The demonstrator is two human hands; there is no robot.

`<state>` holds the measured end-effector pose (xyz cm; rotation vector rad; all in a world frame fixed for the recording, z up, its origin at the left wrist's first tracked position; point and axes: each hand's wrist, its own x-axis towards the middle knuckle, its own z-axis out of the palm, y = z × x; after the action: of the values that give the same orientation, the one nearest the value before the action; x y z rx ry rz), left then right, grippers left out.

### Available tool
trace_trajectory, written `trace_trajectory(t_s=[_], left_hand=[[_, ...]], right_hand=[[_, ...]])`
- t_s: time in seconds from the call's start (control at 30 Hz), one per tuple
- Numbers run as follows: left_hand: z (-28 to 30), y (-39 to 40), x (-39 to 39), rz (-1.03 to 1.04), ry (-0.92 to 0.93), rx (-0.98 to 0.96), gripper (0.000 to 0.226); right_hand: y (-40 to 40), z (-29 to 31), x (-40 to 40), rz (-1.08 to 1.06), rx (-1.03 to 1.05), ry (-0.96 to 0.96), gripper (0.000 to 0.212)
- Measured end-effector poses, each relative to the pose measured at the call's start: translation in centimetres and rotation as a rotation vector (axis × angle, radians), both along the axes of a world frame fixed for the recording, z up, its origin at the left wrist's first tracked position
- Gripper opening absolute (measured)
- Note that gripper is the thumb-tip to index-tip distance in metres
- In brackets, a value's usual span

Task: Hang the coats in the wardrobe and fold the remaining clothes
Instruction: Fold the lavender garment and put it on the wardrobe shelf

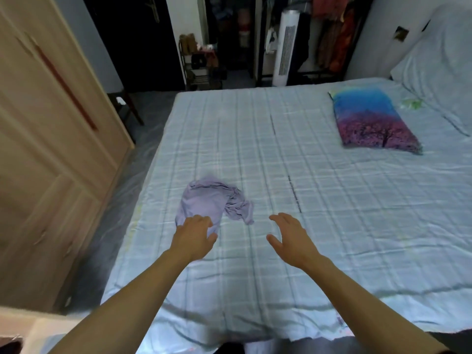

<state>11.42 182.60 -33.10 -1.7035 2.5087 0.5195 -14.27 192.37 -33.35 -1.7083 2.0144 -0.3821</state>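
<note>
Head view, looking down over a bed (293, 154) with a pale blue checked cover. Lavender garment (212, 203) lying crumpled on the near left part of the bed, bunched into folds along its right edge. Left hand (195, 235) down on the garment's near edge, fingers bent onto the cloth (can't tell whether the grip is actually pinching fabric or just pressing on it). Right hand (290, 235) just beside the garment on its right, not touching it, grip spread with fingers loosely extended and thumb out, holding nothing. Both forearms bare, reaching in from the bottom. Farther up on the right, a pillow (373, 121) printed with a purple tree under a blue sky, well apart from the garment. Wooden wardrobe (51, 129) along the left side, doors closed. Beyond the bed's far edge, a white tower fan (284, 47), a small shoe rack (201, 65) and some clothes hanging on a dark rack (334, 34).
</note>
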Motion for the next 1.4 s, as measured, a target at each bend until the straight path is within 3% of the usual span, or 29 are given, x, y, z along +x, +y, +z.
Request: trace_trajectory(t_s=[0.2, 0.37, 0.6, 0.77, 0.97, 1.1, 1.27, 1.4], left_hand=[[-5.1, -5.8, 1.3, -0.045, -0.112, -0.002, 0.029], [-8.8, -9.3, 3.9, 0.049, -0.066, 0.120, 0.028], [-15.2, -8.9, 7.6, 0.018, -0.192, 0.160, 0.036], [-21.3, -7.4, 8.6, 0.052, -0.182, 0.205, 0.037], [-28.5, -7.7, 8.5, -0.068, -0.143, 0.038, 0.049], [-31.4, -7.8, 9.5, -0.061, -0.054, -0.040, 0.031], [-29.6, -7.6, 10.1, 0.009, 0.129, -0.176, 0.002], [-25.5, -9.1, 10.0, 0.016, 0.188, -0.216, 0.007]], right_hand=[[-5.8, -3.7, 0.7, 0.013, 0.124, 0.038, 0.058], [-10.3, -7.5, 3.5, 0.115, 0.237, 0.052, 0.057], [-14.5, -14.7, 7.5, 0.264, 0.364, 0.006, 0.056], [-15.7, -22.3, 10.3, 0.346, 0.436, -0.054, 0.055], [-16.3, -29.3, 12.0, 0.428, 0.252, -0.092, 0.066], [-17.3, -31.9, 13.2, 0.444, 0.074, -0.007, 0.061], [-18.4, -31.3, 14.9, 0.381, -0.003, 0.062, 0.035], [-20.0, -28.9, 14.9, 0.335, -0.008, 0.056, 0.021]])
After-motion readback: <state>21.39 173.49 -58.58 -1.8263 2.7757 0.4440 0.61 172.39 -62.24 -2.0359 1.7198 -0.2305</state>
